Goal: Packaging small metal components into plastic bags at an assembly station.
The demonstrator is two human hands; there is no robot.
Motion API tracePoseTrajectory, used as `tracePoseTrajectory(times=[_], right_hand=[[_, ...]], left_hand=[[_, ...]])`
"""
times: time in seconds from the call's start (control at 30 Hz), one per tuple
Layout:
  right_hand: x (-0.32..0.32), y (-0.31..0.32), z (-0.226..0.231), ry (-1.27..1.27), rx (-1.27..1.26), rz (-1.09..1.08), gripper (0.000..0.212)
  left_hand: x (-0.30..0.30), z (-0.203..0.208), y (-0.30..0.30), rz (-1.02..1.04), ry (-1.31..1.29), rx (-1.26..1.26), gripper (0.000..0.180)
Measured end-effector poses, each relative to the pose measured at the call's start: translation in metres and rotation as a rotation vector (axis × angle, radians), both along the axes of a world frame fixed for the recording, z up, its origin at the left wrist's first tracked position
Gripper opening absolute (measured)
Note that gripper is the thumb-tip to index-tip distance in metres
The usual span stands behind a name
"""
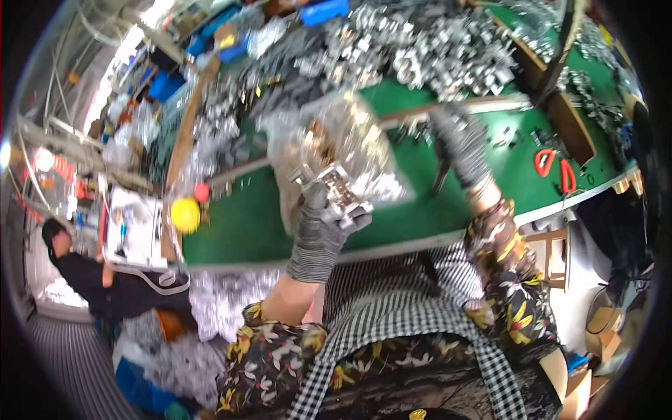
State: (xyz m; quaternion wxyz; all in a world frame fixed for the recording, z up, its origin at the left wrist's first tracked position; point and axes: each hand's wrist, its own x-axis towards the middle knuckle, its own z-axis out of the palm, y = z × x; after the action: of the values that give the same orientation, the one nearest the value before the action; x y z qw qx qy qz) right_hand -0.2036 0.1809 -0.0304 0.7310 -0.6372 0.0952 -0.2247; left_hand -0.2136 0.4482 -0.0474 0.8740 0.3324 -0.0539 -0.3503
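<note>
My left hand (318, 227), in a grey striped glove, grips a shiny metal fitting (339, 189) with projecting ends, in front of a clear plastic bag (381, 164). Brownish-gold metal pieces show inside the bag, which lies on the green tabletop (245, 234). Farther right, my right hand (462, 143) wears a matching glove and hovers over the table beside small dark parts (418, 131). Its fingers look curled and somewhat blurred. A slim dark tool-like piece (440, 176) sticks out below them, its kind unclear.
Heaps of silvery metal parts (455, 63) and dark grey pieces cover the far side. Red-handled scissors (556, 170) lie at the right, near a wooden divider (570, 129). A yellow round object (185, 215) sits at the left edge. Another person (87, 280) is at the far left.
</note>
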Motion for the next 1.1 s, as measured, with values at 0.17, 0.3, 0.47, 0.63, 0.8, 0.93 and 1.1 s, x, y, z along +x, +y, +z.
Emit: tracePoseTrajectory(times=[0.17, 0.3, 0.47, 0.63, 0.8, 0.93, 1.1], right_hand=[[0.036, -0.044, -0.021, -0.018, 0.076, 0.099, 0.030], [0.053, -0.066, -0.036, 0.037, 0.416, 0.088, 0.032], [0.069, -0.065, -0.052, 0.027, 0.538, 0.133, 0.032], [0.066, -0.076, -0.048, 0.062, 0.542, 0.124, 0.030], [0.072, -0.069, -0.048, 0.090, 0.627, 0.184, 0.026], [0.066, -0.079, -0.058, 0.134, 0.629, 0.139, 0.026], [0.071, -0.074, -0.058, 0.137, 0.691, 0.161, 0.027]], left_hand=[[0.100, 0.057, -0.080, 0.293, -0.112, 0.524, 0.044], [0.235, 0.062, -0.118, 0.282, -0.228, 0.605, 0.040], [0.400, 0.035, -0.161, 0.549, -0.382, 0.814, 0.044], [0.410, 0.024, -0.193, 0.572, -1.044, 1.555, 0.063], [0.414, 0.042, -0.203, 0.766, -1.112, 2.124, 0.052], [0.360, 0.058, -0.291, 0.803, -1.716, 1.604, 0.056], [0.340, 0.048, -0.377, -0.143, -1.627, 1.662, 0.078]])
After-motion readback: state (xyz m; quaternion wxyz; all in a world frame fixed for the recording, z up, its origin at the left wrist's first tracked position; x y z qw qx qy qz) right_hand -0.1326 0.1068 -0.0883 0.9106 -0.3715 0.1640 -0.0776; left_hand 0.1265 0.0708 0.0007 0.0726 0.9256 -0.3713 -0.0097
